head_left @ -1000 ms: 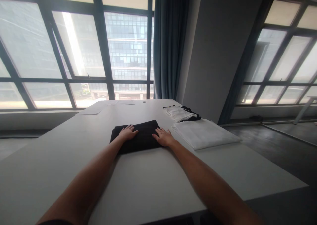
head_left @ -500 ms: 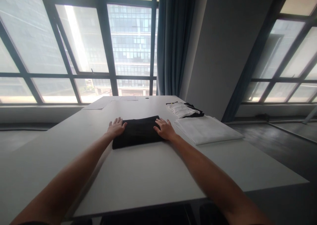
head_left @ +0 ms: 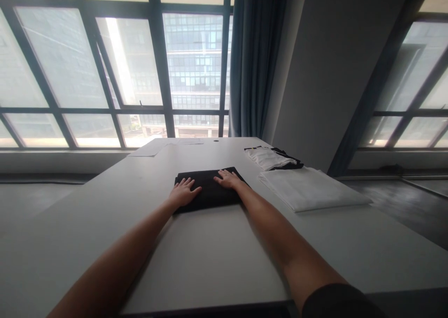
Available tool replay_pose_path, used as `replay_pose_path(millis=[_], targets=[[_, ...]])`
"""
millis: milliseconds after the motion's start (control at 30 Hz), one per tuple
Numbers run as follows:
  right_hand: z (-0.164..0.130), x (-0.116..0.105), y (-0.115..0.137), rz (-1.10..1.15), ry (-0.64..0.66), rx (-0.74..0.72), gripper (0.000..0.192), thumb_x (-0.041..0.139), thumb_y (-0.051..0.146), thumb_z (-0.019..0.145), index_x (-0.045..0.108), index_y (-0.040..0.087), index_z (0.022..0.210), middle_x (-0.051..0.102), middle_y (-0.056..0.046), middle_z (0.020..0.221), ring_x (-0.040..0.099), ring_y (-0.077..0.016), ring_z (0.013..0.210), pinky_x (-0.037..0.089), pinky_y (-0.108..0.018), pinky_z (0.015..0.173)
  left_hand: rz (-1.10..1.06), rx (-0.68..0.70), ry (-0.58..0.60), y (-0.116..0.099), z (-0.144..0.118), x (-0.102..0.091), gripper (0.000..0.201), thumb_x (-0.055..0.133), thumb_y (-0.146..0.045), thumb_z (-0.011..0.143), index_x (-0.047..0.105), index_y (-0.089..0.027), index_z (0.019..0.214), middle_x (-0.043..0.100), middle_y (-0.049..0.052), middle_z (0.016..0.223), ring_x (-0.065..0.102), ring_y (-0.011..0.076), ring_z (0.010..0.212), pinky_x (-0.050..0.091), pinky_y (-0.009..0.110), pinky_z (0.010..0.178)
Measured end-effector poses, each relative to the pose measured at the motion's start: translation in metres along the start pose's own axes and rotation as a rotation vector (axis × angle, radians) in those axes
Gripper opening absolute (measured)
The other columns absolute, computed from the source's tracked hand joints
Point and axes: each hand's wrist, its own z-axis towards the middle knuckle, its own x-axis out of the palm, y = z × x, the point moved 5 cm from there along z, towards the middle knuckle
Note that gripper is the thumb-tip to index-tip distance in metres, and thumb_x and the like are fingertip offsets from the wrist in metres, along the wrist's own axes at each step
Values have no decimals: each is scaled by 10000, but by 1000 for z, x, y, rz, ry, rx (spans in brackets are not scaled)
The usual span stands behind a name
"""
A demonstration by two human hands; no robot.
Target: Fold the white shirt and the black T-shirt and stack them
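A folded black cloth (head_left: 210, 197) lies flat on the white table (head_left: 210, 252) in front of me. My left hand (head_left: 184, 193) rests on its left part with the fingers spread. On the cloth's right part, near the far edge, lies my right hand (head_left: 229, 179), palm down and fingers apart. Neither hand grips the fabric. Parts of the cloth are covered by the hands and the right forearm.
To the right lies a large folded white cloth (head_left: 315, 189). Behind it is a small pile of white fabric (head_left: 269, 159) over black fabric (head_left: 296, 163). Paper sheets (head_left: 145, 151) lie at the far left of the table. A blue curtain (head_left: 250, 66) hangs beyond.
Both hands have moved from the cloth's side edges inward onto its top, the left one more so. The view has turned slightly left, so things appear farther right.
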Motion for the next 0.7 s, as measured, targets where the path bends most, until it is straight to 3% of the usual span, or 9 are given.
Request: replay_pose_path(millis=[167,367,600,700], targets=[[6,-6,-45,26,-46,168,751,226,648,966,200,198,1567,98,-56,1620,75,-219,1492,74,-466,1196,-15,-194,15,30,5,-3,807,244,-685,907,271,-201,1552,125,61,1622,128,299,1490,181,495,1173],[-12,-9,-65,88,-128,295,702,209,559,995,208,142,1561,192,-100,1600,174,-239,1473,96,-479,1196,-4,-294,41,52,-2,-8,844,151,-683,915,177,-154,1572,134,84,1621,119,286,1493,122,535,1182],[-54,-30,-65,-50,-265,436,606,420,519,951,602,56,1297,499,-237,1389,444,-361,1312,365,-465,1075,90,-217,53,65,-18,-10,649,143,-495,991,277,-179,1542,167,97,1618,150,272,1488,178,567,1154],[-59,-36,-62,54,-180,455,609,618,536,851,644,71,1244,585,-229,1291,535,-359,1229,438,-420,1016,118,-179,8,74,-24,-10,606,128,-425,1007,325,-171,1520,215,106,1608,183,252,1482,203,531,1156]])
